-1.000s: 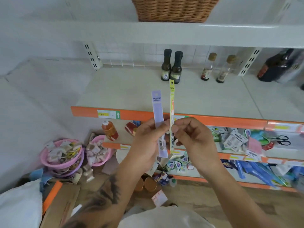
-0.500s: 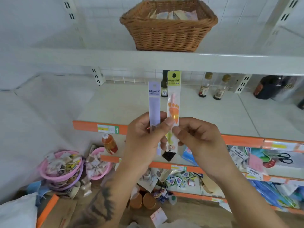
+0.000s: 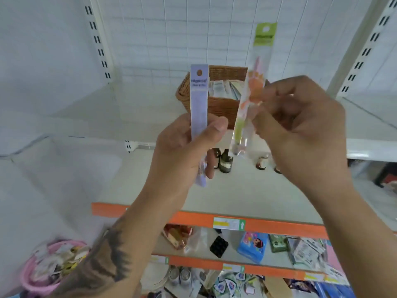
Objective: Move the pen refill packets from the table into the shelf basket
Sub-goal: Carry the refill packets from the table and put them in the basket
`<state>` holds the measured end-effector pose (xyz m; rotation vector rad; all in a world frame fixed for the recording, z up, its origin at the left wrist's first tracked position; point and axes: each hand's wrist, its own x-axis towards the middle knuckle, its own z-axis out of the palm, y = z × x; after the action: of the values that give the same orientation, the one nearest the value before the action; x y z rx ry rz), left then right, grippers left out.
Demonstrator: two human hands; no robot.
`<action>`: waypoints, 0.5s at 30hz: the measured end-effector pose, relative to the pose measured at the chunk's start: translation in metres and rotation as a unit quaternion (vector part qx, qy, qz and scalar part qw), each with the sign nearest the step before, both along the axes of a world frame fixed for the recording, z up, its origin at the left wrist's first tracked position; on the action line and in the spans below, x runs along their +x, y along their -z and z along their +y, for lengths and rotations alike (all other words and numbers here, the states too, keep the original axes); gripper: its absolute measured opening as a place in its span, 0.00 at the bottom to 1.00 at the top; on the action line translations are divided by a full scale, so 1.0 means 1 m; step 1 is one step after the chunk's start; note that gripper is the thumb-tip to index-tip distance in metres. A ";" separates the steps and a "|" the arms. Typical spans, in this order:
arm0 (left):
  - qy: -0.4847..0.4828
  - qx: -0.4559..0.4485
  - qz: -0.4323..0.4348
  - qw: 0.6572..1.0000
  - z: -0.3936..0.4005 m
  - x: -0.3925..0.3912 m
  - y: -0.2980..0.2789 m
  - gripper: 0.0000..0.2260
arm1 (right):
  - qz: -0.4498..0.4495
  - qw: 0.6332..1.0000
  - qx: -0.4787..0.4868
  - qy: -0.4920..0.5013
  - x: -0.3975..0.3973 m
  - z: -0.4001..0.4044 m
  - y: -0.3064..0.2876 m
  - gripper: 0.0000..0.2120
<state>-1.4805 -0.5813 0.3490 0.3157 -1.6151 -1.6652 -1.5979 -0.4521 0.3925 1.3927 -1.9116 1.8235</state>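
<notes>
Far left, low down, a pink basin [image 3: 35, 274] sits heaped with small paper packets. Above it the tattooed left forearm [image 3: 111, 254] climbs up toward the middle. The left hand [image 3: 182, 147] has its thumb curled across the front of a pale purple refill packet [image 3: 199, 108], fingers wrapped behind, a firm pinch, and the packet stands almost upright with its printed header at the top. Its lower end pokes out below the fingers.

Right behind that packet, on the white upper shelf [image 3: 86, 121], sits the wicker basket [image 3: 217, 104], with more flat packets showing inside it. Both held packets are in front of the basket, in the air, not in it.

Next over, a clear packet with a green header [image 3: 249, 100] leans top-right, an orange and pink print running down it. The right hand [image 3: 300, 130] grips it about mid-length, fingers curled in around its edge; the exact fingertip contact is blurred.

Below the hands, dark glass bottles [image 3: 225, 162] stand on the middle shelf. Its front carries an orange edge strip [image 3: 279, 224]. Underneath that, assorted small goods lie on the lower shelves, among them a blue packet [image 3: 253, 247].
</notes>
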 end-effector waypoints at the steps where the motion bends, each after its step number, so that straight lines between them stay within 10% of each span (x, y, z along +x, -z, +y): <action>1: 0.006 0.024 0.007 1.000 -0.006 -0.002 -0.005 0.10 | 0.000 1.000 0.006 0.024 -0.010 -0.009 -0.017 0.08; 15: 0.000 0.017 -0.020 1.000 -0.034 -0.008 -0.021 0.06 | 0.087 0.888 0.431 0.137 -0.087 -0.115 -0.072 0.08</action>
<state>-1.4882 -0.6157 0.3697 0.3686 -1.6160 -1.6973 -1.6849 -0.5671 0.4643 1.2879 -2.7708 0.6703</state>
